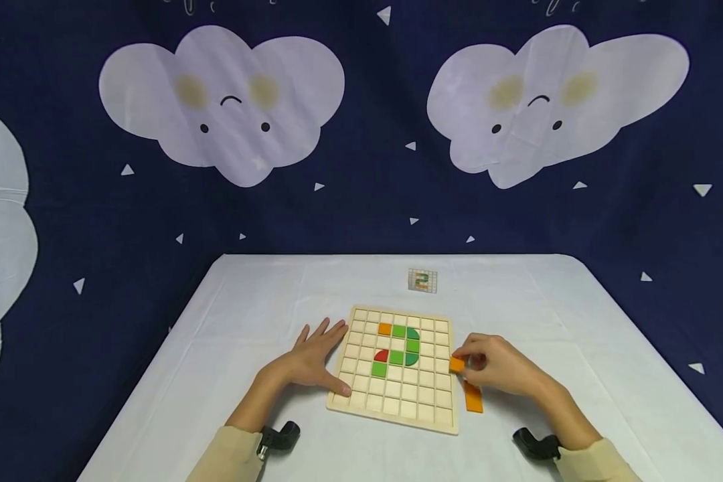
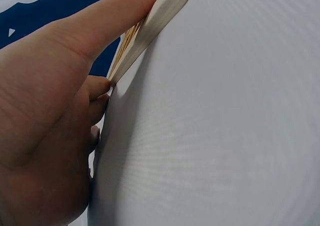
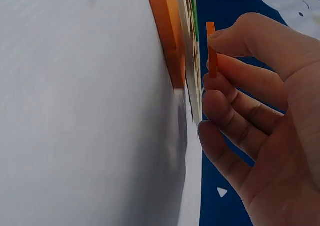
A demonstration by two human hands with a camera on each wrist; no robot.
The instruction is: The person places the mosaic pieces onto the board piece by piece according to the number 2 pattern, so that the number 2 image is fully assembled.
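Observation:
A wooden grid board [image 1: 391, 406] lies on the white table. In its cells sit an orange square [image 1: 385, 329], several light green squares [image 1: 399, 331], a red quarter-circle [image 1: 382, 355] and two dark green quarter-circles [image 1: 412, 359]. My left hand [image 1: 309, 358] rests along the board's left side, fingers spread, the thumb over its lower left corner. Between thumb and index finger, my right hand [image 1: 499, 361] pinches an orange square tile [image 3: 213, 49], held at the board's right edge. More orange pieces [image 1: 473, 397] lie on the table just below that hand, beside the board.
Behind the board is a small card [image 1: 422, 280] printed with a coloured grid pattern. A dark blue curtain [image 1: 373, 201] with white clouds hangs behind the table. Black wrist mounts [image 1: 280, 436] sit at both sleeves.

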